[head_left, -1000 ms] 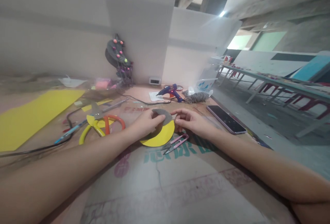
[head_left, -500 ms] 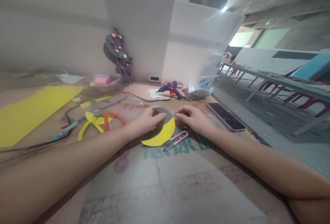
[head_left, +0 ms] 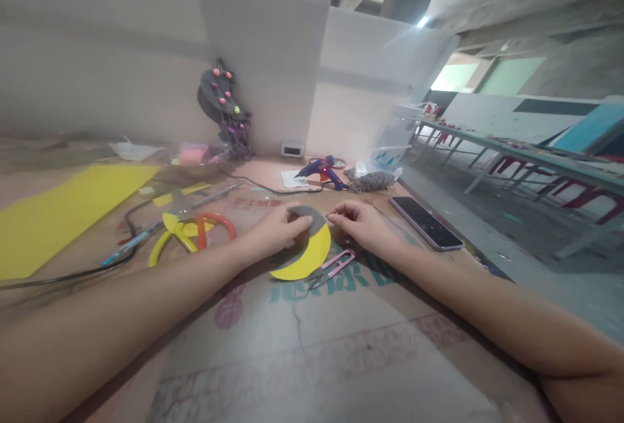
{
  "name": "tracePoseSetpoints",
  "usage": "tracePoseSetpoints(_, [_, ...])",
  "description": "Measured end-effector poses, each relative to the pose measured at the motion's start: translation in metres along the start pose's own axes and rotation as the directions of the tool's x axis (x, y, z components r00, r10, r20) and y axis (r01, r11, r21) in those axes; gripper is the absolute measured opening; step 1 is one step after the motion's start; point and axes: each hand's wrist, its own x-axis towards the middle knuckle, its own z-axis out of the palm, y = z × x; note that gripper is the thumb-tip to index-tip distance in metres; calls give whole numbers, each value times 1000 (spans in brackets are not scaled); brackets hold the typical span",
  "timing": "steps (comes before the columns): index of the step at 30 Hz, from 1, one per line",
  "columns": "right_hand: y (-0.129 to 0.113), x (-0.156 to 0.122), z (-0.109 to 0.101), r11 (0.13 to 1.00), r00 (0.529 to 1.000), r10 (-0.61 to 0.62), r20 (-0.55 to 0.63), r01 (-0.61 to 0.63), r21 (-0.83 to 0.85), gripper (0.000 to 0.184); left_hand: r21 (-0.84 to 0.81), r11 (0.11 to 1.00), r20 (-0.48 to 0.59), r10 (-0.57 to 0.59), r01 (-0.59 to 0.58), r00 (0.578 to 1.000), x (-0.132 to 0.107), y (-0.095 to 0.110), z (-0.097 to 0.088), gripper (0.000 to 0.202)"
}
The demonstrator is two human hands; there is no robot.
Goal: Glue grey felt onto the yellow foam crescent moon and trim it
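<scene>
A yellow foam disc (head_left: 307, 259) lies on the cardboard-covered table (head_left: 312, 345), with a grey disc (head_left: 312, 218) lying over its far part. My left hand (head_left: 277, 231) rests on the grey disc, fingers curled and pressing it down. My right hand (head_left: 361, 225) is at the discs' right edge, its fingertips pinched together against the rim. Small pink thread snips (head_left: 334, 266) lie just in front of the right hand, beside the yellow disc.
Yellow-and-orange handled scissors (head_left: 188, 231) and a cabled tool (head_left: 131, 247) lie to the left, by a yellow foam sheet (head_left: 58, 215). A blue glue gun (head_left: 324, 169), grey twine (head_left: 373, 181) and a phone (head_left: 426, 223) sit behind and right. The table edge runs along the right.
Both hands stay on the discs with barely any shift. The camera view has moved slightly.
</scene>
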Motion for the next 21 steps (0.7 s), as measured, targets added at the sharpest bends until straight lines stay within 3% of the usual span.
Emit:
tracePoseSetpoints(3, [1, 1, -2, 999, 1000, 10, 17, -10, 38, 33, 32, 999, -46, 15, -13, 999, 0, 3, -1, 16])
tracePoseSetpoints(5, [2, 2, -5, 998, 999, -13, -40, 15, 54, 39, 45, 999, -87, 20, -16, 996, 0, 8, -2, 18])
tracePoseSetpoints(9, [3, 2, -7, 996, 988, -55, -145, 63, 55, 32, 34, 999, -173, 4, 2, 985, 2, 11, -3, 25])
tracePoseSetpoints(12, [2, 0, -6, 998, 995, -55, -78, 55, -5, 28, 17, 1000, -243, 25, -22, 970, 6, 4, -4, 29])
tracePoseSetpoints(16, [-1, -4, -3, 966, 980, -193, 51, 199, -163, 26, 31, 999, -286, 20, -12, 958, 11, -10, -6, 36])
tracePoseSetpoints(21, [-1, -4, 0, 961, 965, -211, 154, 234, -146, 22, 20, 1000, -280, 6, 0, 960, 12, -11, -6, 32])
